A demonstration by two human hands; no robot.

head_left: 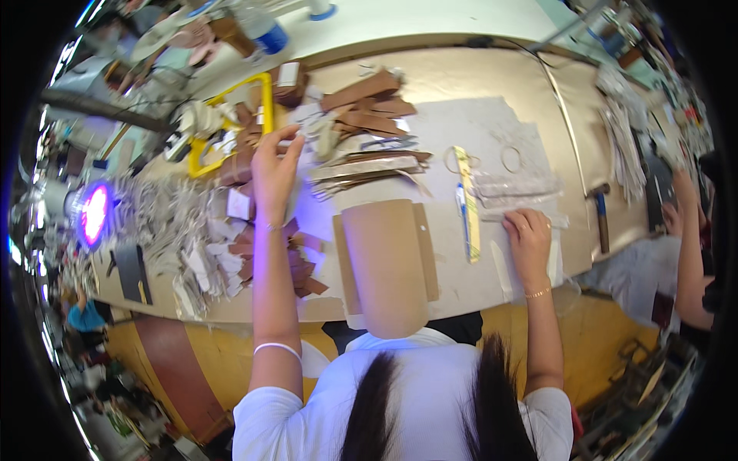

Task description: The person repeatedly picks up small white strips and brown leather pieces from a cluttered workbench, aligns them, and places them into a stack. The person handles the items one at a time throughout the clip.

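Observation:
My left hand (pixel 275 167) is raised over the left side of the table, beside a yellow plastic basket (pixel 267 104). Its thumb and forefinger are apart, and nothing shows between them. On the right, my right hand (pixel 529 234) rests low at the near side of the grey work sheet, its fingers curled together. Whatever they may grip is hidden. Just beyond it lies a clear plastic packet (pixel 516 187). A yellow ruler (pixel 466 207) with a blue-and-white pen (pixel 461 201) lies left of that hand. Between my arms, a tan rounded panel (pixel 388 261) overhangs the table's near edge.
Brown strips (pixel 369 104) and a stack of edged strips (pixel 369 169) lie behind the panel. Pale strips (pixel 173 211) are heaped at left. A hammer (pixel 601 215) lies at right, near another person's arm (pixel 689 246). A glowing lamp (pixel 95 215) stands far left.

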